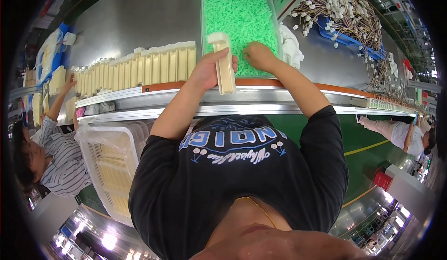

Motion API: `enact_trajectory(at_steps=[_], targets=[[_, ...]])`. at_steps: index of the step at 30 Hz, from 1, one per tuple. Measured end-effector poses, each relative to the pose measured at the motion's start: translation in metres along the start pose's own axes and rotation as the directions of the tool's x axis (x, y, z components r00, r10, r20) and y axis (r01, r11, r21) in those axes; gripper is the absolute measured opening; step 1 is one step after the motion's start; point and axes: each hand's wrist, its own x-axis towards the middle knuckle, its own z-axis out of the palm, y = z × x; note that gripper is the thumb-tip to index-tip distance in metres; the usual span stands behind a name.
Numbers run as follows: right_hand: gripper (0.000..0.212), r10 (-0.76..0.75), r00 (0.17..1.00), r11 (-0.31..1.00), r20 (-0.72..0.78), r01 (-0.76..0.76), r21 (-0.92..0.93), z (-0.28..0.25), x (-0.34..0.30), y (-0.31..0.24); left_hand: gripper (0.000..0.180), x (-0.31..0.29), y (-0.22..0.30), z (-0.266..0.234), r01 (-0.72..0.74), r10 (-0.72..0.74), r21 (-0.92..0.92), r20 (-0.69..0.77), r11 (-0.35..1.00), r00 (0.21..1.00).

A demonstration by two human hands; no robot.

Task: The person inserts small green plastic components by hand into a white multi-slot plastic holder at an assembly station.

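My left hand [208,70] is closed round a long, cream-coloured plastic housing [225,74] with a channel down its length. It holds the housing upright in front of the near left part of a clear tub [203,23]. Small bright green plastic pieces [238,13] fill the tub. Over the tub's near right part, my right hand [259,56] has its fingers curled together against the green pieces. Whatever its fingertips may hold is too small to make out. Left of the tub, a row of similar cream housings [153,66] stands side by side along the bench.
A blue tray [344,39] heaped with white-plugged wires [342,6] lies at the right, beyond a white cloth [289,46]. White crates [109,167] of cream parts stand at lower left, near a person in a striped shirt [65,169]. A metal rail [260,109] edges the bench.
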Motion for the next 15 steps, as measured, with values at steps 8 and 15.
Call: enact_trajectory(at_steps=[8,15], targets=[[0.016,-0.187,0.98,0.967,-0.067,0.172,-0.19,0.005,0.009,-0.002,0.024,0.0,0.0,-0.003,-0.02,0.026,-0.109,0.058,0.994,0.998],[0.02,-0.111,0.992,0.99,-0.056,0.115,0.08,-0.001,0.016,0.007,0.025,-0.016,0.025,-0.014,-0.153,0.156,0.058,-0.054,0.986,0.986]])
